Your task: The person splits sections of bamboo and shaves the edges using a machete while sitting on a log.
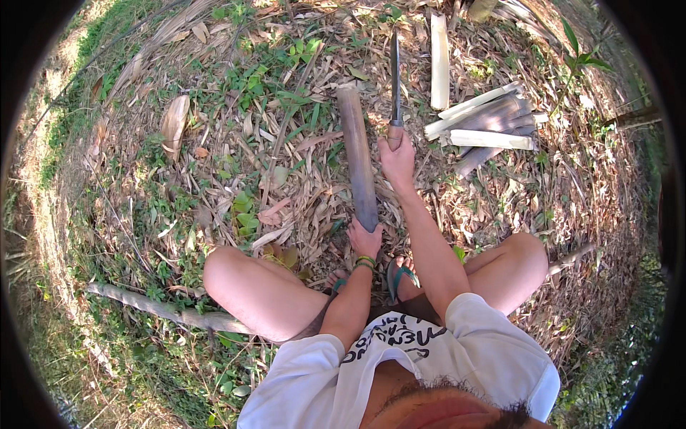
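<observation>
My left hand (pixel 366 239) is closed around the near end of a dark bamboo piece (pixel 357 157), which reaches forward from between my feet. Its far end is paler. To the right of it, my right hand (pixel 398 159) grips the wooden handle of a machete (pixel 396 79). The dark blade points away from me, apart from the bamboo and roughly alongside it. Part of the handle is hidden by my fingers.
A pile of split bamboo pieces (pixel 500 118) lies at the right, some pale side up. Beyond it is one long pale strip (pixel 439 63). A branch (pixel 171 309) lies by my left knee. Dry leaves and green plants (pixel 254 89) cover the ground.
</observation>
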`<act>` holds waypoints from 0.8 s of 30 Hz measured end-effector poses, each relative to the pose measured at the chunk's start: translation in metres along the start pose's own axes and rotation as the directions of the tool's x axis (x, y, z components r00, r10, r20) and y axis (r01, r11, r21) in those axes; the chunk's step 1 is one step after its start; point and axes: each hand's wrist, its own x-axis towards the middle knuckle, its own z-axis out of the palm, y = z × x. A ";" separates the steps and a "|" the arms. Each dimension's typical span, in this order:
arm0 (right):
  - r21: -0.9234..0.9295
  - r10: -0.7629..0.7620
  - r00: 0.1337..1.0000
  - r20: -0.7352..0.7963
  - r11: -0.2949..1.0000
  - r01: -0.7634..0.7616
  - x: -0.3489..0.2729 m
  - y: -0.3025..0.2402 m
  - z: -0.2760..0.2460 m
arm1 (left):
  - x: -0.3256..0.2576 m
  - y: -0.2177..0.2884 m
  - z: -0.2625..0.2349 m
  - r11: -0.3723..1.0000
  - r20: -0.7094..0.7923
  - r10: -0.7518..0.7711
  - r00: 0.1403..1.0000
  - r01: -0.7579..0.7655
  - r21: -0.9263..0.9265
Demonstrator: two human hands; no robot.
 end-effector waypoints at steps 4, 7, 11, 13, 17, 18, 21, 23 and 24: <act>0.170 0.160 0.974 0.158 0.968 -0.187 -0.015 0.015 0.007 | -0.016 0.009 0.007 0.974 -0.071 0.034 0.997 -0.018 0.225; -0.027 0.150 0.978 0.148 0.989 -0.147 -0.030 0.035 0.013 | -0.017 -0.001 0.016 0.966 -0.110 0.061 0.992 -0.030 0.258; -0.185 0.121 0.987 0.103 0.978 -0.100 -0.045 0.060 0.019 | -0.011 0.000 0.017 0.980 -0.080 0.091 0.993 -0.075 0.183; -0.382 0.268 0.952 0.148 0.903 -0.195 -0.049 0.053 0.019 | -0.010 0.003 0.017 0.984 -0.065 0.061 0.996 -0.049 0.169; -0.265 -0.151 0.981 0.120 0.948 0.179 0.012 -0.042 0.025 | -0.007 0.003 0.014 0.984 -0.061 0.031 0.998 -0.020 0.175; -0.147 -0.218 0.966 0.142 0.960 0.238 0.030 -0.101 0.029 | -0.004 -0.003 0.014 0.985 -0.089 0.019 0.996 -0.003 0.174; -0.038 -0.868 0.488 -0.096 0.493 0.869 0.100 -0.229 0.006 | -0.008 0.005 0.017 0.986 -0.072 0.042 0.997 -0.029 0.163; 0.272 -0.796 0.577 -0.182 0.524 0.807 0.059 -0.315 -0.006 | -0.006 0.001 0.014 0.985 -0.076 0.025 0.997 -0.012 0.173; 0.381 -0.772 0.600 -0.207 0.501 0.777 0.035 -0.347 -0.022 | -0.008 0.005 0.016 0.986 -0.053 0.031 0.998 -0.022 0.166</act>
